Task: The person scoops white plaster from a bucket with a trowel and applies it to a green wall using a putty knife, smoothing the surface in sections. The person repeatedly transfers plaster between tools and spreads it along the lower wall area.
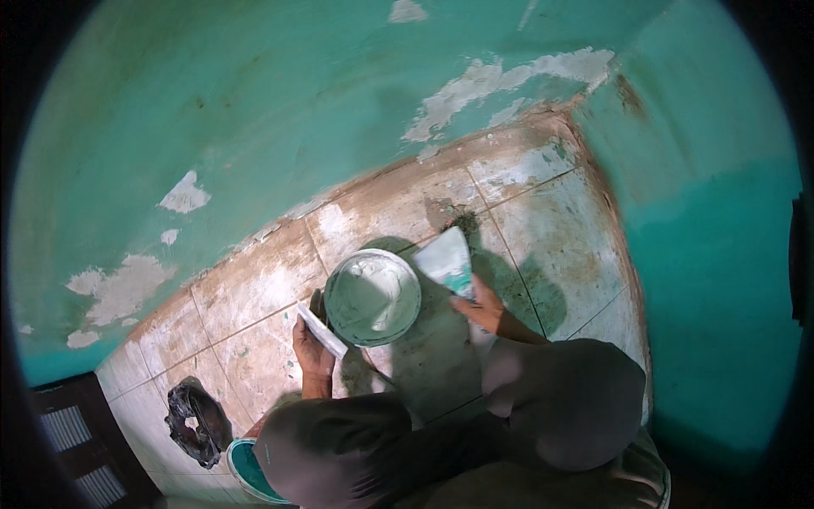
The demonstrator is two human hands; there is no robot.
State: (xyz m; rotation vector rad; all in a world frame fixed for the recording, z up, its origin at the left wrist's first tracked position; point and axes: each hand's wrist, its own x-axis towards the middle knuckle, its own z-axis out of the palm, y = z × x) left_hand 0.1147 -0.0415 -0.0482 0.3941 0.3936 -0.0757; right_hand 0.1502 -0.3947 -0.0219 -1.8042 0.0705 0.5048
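Observation:
A round bucket point(373, 297) of white putty stands on the tiled floor between my hands. My right hand point(487, 307) is closed round the handle of a broad putty knife point(445, 257), held just right of the bucket. White putty coats its flared blade, which points up and to the left. On the bucket's lower left, my left hand point(314, 355) grips a flat, whitish plate point(322, 330) by its edge. The plate is tilted and seen nearly edge-on; whether it is a second scraper I cannot tell.
A green wall point(280, 110) with pale patches point(483, 85) rises beyond the dirty floor tiles point(254, 339). Another green wall point(712, 271) stands at right. A crumpled black plastic bag point(197, 422) and a teal container point(250, 471) lie left of my knees. Lower left is a dark slatted object point(85, 450).

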